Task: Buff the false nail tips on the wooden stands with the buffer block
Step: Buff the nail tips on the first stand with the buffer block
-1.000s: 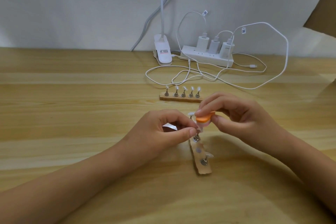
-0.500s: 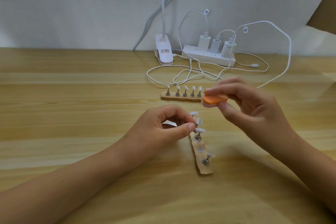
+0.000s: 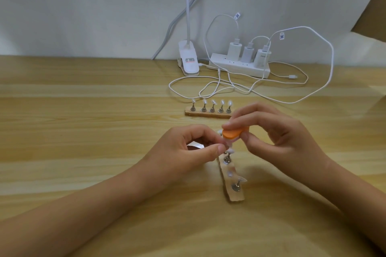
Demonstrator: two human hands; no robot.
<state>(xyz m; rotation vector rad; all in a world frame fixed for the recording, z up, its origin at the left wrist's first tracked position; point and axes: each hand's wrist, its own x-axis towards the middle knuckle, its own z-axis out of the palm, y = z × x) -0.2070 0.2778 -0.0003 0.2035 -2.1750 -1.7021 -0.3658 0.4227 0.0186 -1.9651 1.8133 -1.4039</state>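
A wooden stand [image 3: 231, 185] lies lengthwise before me on the table, with clear false nail tips on metal pegs. My left hand [image 3: 188, 150] pinches a nail tip [image 3: 226, 144] near the stand's far end between thumb and forefinger. My right hand [image 3: 271, 133] holds the orange buffer block [image 3: 232, 133] between thumb and fingers, its underside resting on that same tip. A second wooden stand [image 3: 208, 113] with several nail tips upright on pegs sits farther back, partly behind my right fingers.
A white power strip [image 3: 240, 65] with three chargers and a white clip lamp base [image 3: 189, 60] stand at the back by the wall. Loose white cables [image 3: 208, 87] trail over the wooden table [image 3: 83, 131] behind the far stand.
My right hand lifted the buffer block up and away to the right, then brought it back down onto the nail tip that my left hand pinches. The left hand barely moved.
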